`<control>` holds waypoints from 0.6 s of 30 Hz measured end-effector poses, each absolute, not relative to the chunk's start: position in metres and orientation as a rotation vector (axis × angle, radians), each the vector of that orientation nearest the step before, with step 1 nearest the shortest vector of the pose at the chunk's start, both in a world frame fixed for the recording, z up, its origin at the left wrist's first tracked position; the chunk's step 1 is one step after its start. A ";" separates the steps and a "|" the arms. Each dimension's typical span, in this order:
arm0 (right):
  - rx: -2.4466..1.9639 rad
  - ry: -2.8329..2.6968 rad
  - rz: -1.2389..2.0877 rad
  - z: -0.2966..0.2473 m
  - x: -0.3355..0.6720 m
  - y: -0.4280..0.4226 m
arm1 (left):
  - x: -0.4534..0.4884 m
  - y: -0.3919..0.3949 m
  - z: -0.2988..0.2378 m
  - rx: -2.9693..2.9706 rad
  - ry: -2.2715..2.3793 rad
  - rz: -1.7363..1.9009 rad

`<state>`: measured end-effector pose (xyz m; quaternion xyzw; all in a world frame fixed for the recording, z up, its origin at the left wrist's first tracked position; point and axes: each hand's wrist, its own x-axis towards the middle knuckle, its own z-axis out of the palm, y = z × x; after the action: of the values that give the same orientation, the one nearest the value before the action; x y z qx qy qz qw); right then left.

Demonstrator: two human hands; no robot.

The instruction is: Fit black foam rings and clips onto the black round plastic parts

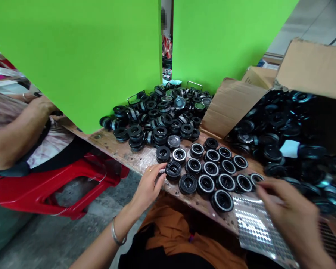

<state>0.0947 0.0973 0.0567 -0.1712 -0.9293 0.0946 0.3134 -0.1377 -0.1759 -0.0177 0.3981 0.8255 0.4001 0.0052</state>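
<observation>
My left hand [150,184] is at the table's front edge, thumb and forefinger apart at the left side of a round black ring-shaped part [173,170]. A small whitish bit shows by its fingertips; I cannot tell what it is. My right hand [292,213], blurred, hovers over a clear sheet with rows of small dark marks [254,224]. Its thumb and fingertips come together beside the rightmost ring part [257,180]; anything between them is hidden. Several similar parts stand in rows between the hands, many with a silvery speckled ring on top [211,169].
Behind the rows lies a heap of black round parts [159,119]. An open cardboard box [235,104] full of black parts stands right. Green panels [100,56] rise behind the table [131,155]. To the left are a red stool [81,179] and another person's arm [19,130].
</observation>
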 end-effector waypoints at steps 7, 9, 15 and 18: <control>0.111 -2.588 0.467 0.019 -0.027 0.003 | -0.137 -0.182 -0.019 1.180 2.572 1.315; 0.159 -2.621 0.408 0.014 -0.039 -0.006 | -0.139 -0.183 -0.019 1.228 2.571 1.321; 0.211 -2.707 0.337 0.006 -0.046 -0.011 | -0.141 -0.185 -0.018 1.383 2.559 1.258; 0.205 -2.732 0.379 0.008 -0.045 -0.010 | -0.142 -0.187 -0.017 1.433 2.603 1.189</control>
<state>-0.0452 -0.0104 0.0077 0.0729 -0.9704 0.1347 0.1868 -0.1422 -0.1868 -0.0175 0.4475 0.8130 0.3714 -0.0296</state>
